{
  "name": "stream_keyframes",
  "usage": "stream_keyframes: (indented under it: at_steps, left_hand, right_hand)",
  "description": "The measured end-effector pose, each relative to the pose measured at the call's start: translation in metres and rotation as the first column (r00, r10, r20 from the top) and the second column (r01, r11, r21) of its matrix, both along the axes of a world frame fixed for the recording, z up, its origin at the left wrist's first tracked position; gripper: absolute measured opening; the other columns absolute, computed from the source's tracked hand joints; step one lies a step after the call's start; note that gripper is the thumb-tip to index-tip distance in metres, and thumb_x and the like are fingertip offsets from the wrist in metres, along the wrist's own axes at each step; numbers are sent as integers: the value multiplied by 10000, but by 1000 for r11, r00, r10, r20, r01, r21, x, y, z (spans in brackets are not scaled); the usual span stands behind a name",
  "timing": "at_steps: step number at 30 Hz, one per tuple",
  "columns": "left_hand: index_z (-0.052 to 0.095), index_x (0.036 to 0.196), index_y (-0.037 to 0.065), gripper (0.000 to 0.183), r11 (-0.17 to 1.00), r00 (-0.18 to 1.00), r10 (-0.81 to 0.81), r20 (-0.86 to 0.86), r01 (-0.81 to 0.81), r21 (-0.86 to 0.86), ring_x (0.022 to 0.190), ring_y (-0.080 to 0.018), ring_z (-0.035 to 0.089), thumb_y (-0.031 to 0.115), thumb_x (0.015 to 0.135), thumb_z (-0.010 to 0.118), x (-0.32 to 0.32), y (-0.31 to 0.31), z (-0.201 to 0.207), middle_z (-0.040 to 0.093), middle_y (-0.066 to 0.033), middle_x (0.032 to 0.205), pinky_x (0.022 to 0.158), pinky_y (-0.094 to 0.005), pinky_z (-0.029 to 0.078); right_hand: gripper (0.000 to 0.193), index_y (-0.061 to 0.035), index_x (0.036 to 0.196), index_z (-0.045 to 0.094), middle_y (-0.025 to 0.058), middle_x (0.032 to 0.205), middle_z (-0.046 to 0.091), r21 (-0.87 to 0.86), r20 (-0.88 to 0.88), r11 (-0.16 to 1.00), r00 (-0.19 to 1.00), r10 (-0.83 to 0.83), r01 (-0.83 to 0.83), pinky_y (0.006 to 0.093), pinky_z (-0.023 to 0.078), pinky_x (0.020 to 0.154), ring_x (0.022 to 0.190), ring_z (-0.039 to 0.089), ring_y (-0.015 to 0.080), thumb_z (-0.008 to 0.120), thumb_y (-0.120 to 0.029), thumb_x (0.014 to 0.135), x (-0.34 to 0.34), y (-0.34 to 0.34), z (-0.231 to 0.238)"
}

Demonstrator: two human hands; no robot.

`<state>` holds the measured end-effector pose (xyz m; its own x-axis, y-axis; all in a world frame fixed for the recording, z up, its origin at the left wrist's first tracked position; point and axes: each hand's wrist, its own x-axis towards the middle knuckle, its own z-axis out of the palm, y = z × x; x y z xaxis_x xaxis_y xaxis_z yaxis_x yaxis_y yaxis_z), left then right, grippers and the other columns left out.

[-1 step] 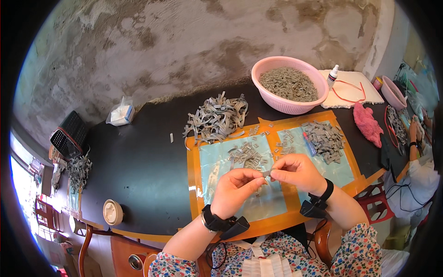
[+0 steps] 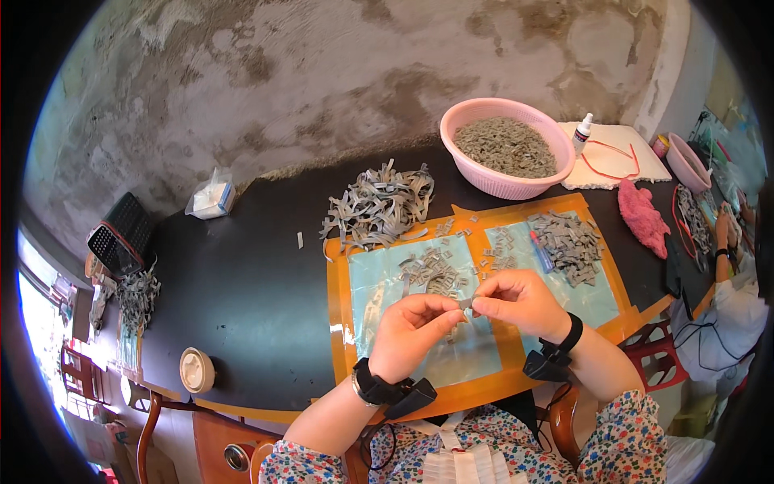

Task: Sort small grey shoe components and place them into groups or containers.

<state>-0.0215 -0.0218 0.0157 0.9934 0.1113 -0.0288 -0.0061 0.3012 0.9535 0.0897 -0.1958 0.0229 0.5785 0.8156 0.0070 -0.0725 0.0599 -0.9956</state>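
Note:
My left hand (image 2: 413,332) and my right hand (image 2: 520,302) meet over the middle of the work mat. Both are closed in a pinch on one short grey strap piece (image 2: 465,304), stretched between their fingertips. Most of that piece is hidden by my fingers. Just beyond lies a loose heap of small grey buckles (image 2: 435,270) on a light blue sheet (image 2: 372,278). To the right, a denser pile of small grey pieces (image 2: 568,246) sits beside a red-and-blue pen (image 2: 541,252). Past the mat's far left corner, long grey straps (image 2: 379,206) lie tangled.
A pink basket (image 2: 508,187) full of small grey pieces stands at the back. Right of it are a white bottle (image 2: 581,133), a white foam board (image 2: 601,173) and a pink cloth (image 2: 642,218). A beige bowl (image 2: 197,371) sits front left. At far right, another person's arm (image 2: 723,242) shows.

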Motion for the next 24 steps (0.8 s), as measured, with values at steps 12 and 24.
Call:
stream_keyframes:
  at_steps: [12, 24]
  left_hand:
    - [606, 953, -31, 141, 987, 998, 64, -20, -61, 151, 807, -94, 590, 38, 830, 616, 2, 0, 1, 642, -66, 891, 716, -213, 467]
    - [605, 988, -50, 181, 999, 996, -8, -91, 12, 36, 821, -108, 598, 32, 827, 606, 7, 1, 1, 645, -83, 911, 742, -225, 470]
  right_hand:
    - [140, -6, 915, 642, 24, 795, 637, -59, 247, 996, 968, -47, 63, 205, 449, 623, 692, 554, 59, 650, -101, 813, -4, 8, 2]
    - [115, -5, 902, 643, 22, 795, 637, -33, 41, 998, 998, -44, 45, 198, 463, 619, 690, 563, 55, 650, -71, 808, 2, 7, -11]
